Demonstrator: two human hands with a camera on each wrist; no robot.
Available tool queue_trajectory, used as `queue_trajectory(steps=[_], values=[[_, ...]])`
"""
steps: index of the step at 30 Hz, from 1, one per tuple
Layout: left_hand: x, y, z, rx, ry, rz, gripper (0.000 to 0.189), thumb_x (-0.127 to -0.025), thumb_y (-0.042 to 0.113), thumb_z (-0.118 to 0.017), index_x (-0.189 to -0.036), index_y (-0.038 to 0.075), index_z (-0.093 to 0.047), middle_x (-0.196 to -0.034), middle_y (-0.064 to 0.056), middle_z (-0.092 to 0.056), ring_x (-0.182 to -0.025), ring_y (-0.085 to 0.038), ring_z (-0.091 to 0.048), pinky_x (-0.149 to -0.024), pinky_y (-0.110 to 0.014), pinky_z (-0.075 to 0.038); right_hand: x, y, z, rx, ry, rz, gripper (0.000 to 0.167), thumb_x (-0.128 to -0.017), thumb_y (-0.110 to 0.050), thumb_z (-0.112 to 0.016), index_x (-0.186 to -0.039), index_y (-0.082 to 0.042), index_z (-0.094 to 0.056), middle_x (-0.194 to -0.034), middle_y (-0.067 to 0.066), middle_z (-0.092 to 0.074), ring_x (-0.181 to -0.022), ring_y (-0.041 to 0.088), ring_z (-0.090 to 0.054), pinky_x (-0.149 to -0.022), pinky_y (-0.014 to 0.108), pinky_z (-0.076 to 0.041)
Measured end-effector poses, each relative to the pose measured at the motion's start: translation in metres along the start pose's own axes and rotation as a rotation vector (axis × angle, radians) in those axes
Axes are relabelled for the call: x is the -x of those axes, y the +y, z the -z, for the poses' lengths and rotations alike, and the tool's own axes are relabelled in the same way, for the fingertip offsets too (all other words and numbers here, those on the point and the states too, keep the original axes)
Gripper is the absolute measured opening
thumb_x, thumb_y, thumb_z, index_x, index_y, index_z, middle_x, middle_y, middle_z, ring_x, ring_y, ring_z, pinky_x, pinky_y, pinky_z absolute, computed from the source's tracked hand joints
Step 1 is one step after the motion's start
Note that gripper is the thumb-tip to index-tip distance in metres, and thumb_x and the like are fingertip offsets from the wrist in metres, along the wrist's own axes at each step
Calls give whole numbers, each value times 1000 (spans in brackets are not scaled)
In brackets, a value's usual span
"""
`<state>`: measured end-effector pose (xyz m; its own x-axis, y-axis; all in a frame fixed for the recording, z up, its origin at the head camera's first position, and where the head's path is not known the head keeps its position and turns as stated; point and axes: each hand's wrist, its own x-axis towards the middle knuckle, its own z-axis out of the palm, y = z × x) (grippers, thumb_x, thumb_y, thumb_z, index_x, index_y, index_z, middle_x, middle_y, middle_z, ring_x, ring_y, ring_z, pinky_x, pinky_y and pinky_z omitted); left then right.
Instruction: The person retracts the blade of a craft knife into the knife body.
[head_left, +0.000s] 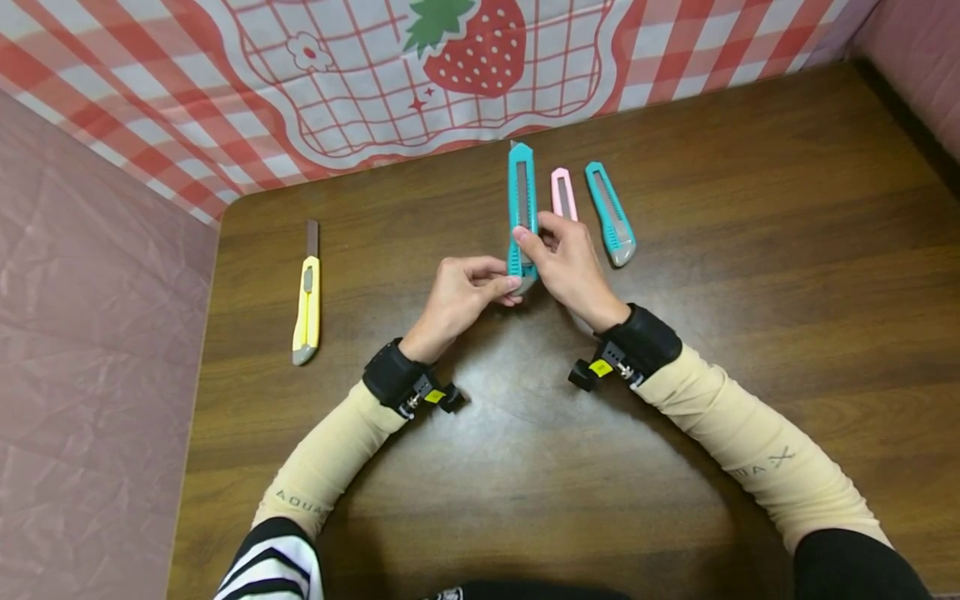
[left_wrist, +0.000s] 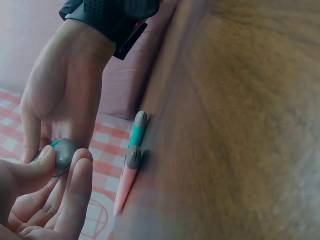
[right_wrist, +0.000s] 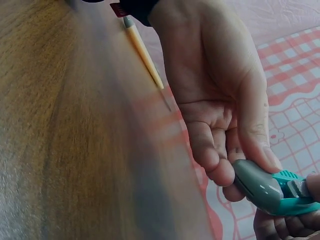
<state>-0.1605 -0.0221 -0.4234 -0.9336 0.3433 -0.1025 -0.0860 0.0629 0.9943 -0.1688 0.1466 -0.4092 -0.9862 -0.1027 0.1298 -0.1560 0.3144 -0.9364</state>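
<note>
Teal utility knife (head_left: 532,200) is up off the counter (head_left: 465,475), nose (head_left: 521,152) pointing away from the person, held two-handed: left hand (head_left: 459,296) has its fingers pinching the grey end cap (right_wrist: 257,186), right hand (head_left: 573,267) has its fingers gripping the lower half. From here it looks like hard plastic; I'd expect light, stiff, slick at the cap. Best hold: the ribbed part (right_wrist: 286,175) near the cap. Stay off the nose; a sliver of blade (head_left: 513,145) seems to poke out, probably brittle if side-loaded.
</note>
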Motion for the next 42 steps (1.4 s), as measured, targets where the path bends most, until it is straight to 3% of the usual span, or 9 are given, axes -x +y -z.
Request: queue_trajectory(steps=[9,16,28,34,42], values=[[-1,2,3,13,-3,-4,22,-90,1,-68,-109,-12,-68,-99,-33,-71,-69,-13,-73,-74,-36,-65,-3,1,0,-33,18,-6,29,-101,-22,-57,-106,5,-66,-91,19,-71,-71,-2,-57,-63,12,-45],[-3,2,4,18,10,0,24,-91,1,-68,-112,-11,-68,-103,-32,-71,-70,-13,-73,-77,-38,-65,-3,1,3,-30,18,8,28,-102,-20,-54,-107,5,-66,-83,12,-60,-66,6,-43,-56,17,-31],[-2,1,4,18,-7,2,28,-90,-3,-67,-116,-12,-65,-104,-34,-69,-73,-11,-73,-78,-35,-65,-6,0,6,19,38,-21,26,-99,-20,-59,-98,3,-70,-68,0,-55,-58,4,-42,-50,16,-33],[-2,0,4,19,-2,12,28,-89,-4,-67,-116,-12,-65,-106,-34,-69,-74,-11,-73,-79,-35,-65,-6,-2,8,26,3,-46,27,-100,-22,-58,-94,2,-69,-73,5,-62,-59,4,-48,-51,16,-39],[-2,1,2,29,4,16,27,-90,-3,-67,-115,-12,-65,-105,-34,-69,-73,-11,-72,-79,-37,-65,-6,-3,8,30,-8,-30,26,-100,-22,-57,-92,1,-67,-66,1,-51,-57,7,-40,-50,19,-30]])
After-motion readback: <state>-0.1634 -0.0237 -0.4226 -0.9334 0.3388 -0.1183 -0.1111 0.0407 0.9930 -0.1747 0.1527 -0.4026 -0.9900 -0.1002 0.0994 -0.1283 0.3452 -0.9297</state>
